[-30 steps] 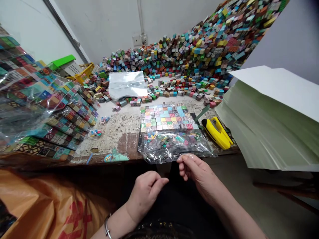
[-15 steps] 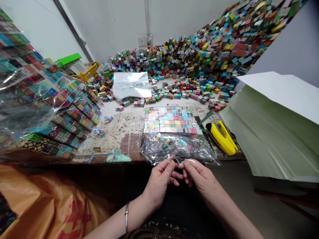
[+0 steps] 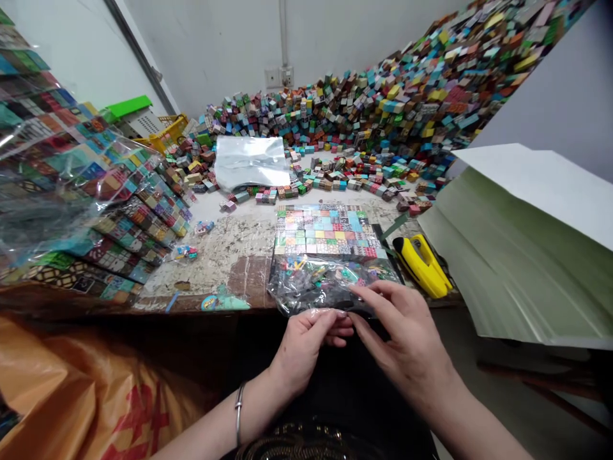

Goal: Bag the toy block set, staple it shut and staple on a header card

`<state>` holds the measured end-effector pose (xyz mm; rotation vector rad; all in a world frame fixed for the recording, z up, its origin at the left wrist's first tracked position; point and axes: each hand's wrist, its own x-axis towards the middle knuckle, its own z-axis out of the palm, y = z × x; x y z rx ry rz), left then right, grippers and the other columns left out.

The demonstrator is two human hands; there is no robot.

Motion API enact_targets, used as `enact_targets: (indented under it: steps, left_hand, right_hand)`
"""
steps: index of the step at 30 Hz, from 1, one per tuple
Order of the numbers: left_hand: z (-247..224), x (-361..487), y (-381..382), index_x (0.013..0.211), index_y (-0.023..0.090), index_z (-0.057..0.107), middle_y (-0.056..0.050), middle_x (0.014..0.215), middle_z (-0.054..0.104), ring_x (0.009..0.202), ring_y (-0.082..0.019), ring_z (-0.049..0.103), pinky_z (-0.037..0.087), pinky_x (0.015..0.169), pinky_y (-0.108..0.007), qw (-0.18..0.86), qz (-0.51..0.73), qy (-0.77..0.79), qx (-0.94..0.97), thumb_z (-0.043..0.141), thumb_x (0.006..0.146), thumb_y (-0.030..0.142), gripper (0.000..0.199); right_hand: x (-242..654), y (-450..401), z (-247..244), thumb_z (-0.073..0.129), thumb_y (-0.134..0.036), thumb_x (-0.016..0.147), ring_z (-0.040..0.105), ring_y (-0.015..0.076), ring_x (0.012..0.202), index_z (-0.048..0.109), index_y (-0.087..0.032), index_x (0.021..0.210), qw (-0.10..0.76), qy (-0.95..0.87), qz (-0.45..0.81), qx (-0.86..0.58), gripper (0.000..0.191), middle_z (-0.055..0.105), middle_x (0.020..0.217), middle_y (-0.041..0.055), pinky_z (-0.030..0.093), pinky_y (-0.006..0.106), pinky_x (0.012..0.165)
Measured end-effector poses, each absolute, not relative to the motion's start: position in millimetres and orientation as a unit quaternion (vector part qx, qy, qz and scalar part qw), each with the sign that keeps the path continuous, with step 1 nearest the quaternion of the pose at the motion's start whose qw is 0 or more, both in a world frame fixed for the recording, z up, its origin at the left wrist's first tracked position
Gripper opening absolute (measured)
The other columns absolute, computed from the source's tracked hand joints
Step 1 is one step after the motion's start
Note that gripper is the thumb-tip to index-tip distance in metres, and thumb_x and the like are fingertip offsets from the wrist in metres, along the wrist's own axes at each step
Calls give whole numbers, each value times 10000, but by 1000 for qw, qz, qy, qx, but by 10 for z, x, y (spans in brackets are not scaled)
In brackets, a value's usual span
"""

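Clear bag [image 3: 297, 297], one: patterned blocks [image 3: 330, 231] and small figures [image 3: 313, 271] inside; flat at the worktop's [image 3: 215, 246] front edge, lip overhanging, seemingly for easy reach.
Left hand [image 3: 304, 348]: thumb and fingers pinched on the lip, likely steadying it.
Right hand [image 3: 414, 332]: thumb and forefinger spread wide at the lip.
Yellow tool [image 3: 422, 265]: right of the bag, near the front edge, presumably handy.
Block heap [image 3: 383, 112]: along the back edge, apparently banked against the wall [image 3: 215, 45].
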<state>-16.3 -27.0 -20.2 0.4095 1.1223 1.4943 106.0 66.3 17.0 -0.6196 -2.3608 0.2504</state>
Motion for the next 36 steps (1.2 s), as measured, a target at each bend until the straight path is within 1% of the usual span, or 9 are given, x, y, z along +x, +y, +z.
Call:
enact_targets:
  steps: [3, 6, 8, 13, 17, 22, 26, 32, 36]
  left_hand:
    - [-192, -172, -275, 961, 98, 673, -132, 919, 693, 855, -188, 648, 476, 704, -231, 584, 637, 465, 193, 535, 861, 336, 294]
    - [-182, -189, -274, 988, 107, 672, -130, 945, 689, 888, -193, 640, 471, 733, -244, 586, 637, 459, 203, 526, 867, 333, 295]
    - [-167, -198, -262, 1007, 120, 673, -123, 952, 690, 896, -190, 636, 468, 744, -247, 582, 638, 458, 209, 523, 870, 330, 292]
    - [-125, -200, -193, 1021, 138, 678, -111, 970, 688, 906, -188, 629, 463, 768, -264, 574, 653, 446, 212, 529, 867, 315, 277]
    - [-143, -192, -168, 1004, 128, 683, -120, 976, 686, 912, -197, 626, 458, 773, -271, 572, 656, 447, 208, 529, 867, 316, 279]
    - [-155, -198, -179, 1005, 130, 684, -127, 997, 681, 927, -206, 622, 462, 778, -280, 571, 655, 451, 205, 542, 860, 318, 277]
    - [-114, -202, -174, 1024, 136, 679, -124, 1003, 681, 934, -204, 620, 462, 791, -286, 575, 655, 445, 205, 546, 857, 313, 277]
    - [-99, -182, -168, 1023, 140, 679, -111, 998, 685, 940, -206, 620, 462, 825, -306, 571, 662, 443, 199, 558, 846, 317, 278]
    - [-129, -181, -170, 995, 137, 688, -111, 994, 687, 933, -202, 624, 468, 806, -285, 572, 662, 444, 193, 571, 839, 311, 261]
  right_hand:
    - [961, 729, 150, 599, -149, 798, 498, 226, 879, 662, -153, 1048, 338, -915, 31, -217, 258, 584, 976, 114, 427, 359, 788]
    - [937, 753, 119, 595, -152, 809, 496, 220, 876, 701, -154, 902, 327, -923, 44, -199, 141, 614, 958, 98, 429, 347, 786]
    - [947, 749, 104, 589, -156, 816, 502, 216, 867, 700, -148, 862, 324, -924, 57, -194, 121, 621, 958, 97, 430, 351, 791]
    - [956, 716, 130, 597, -146, 806, 505, 230, 879, 703, -128, 893, 343, -915, 35, -210, 138, 612, 967, 121, 434, 361, 802]
    - [944, 732, 162, 613, -160, 791, 496, 262, 900, 700, -193, 996, 339, -912, -14, -232, 225, 605, 1005, 125, 427, 408, 806]
    - [945, 797, 128, 584, -235, 823, 502, 261, 925, 720, -232, 900, 338, -917, -25, -212, 157, 615, 1026, 107, 404, 402, 812]
    - [952, 796, 127, 544, -263, 850, 493, 253, 937, 710, -227, 823, 335, -920, -15, -202, 172, 624, 996, 86, 374, 385, 813]
    - [988, 733, 153, 522, -248, 868, 505, 228, 920, 687, -222, 844, 306, -927, 5, -218, 169, 640, 967, 58, 340, 373, 824]
    - [982, 723, 145, 535, -234, 861, 517, 228, 912, 684, -208, 895, 311, -923, -1, -227, 155, 639, 973, 75, 342, 377, 828]
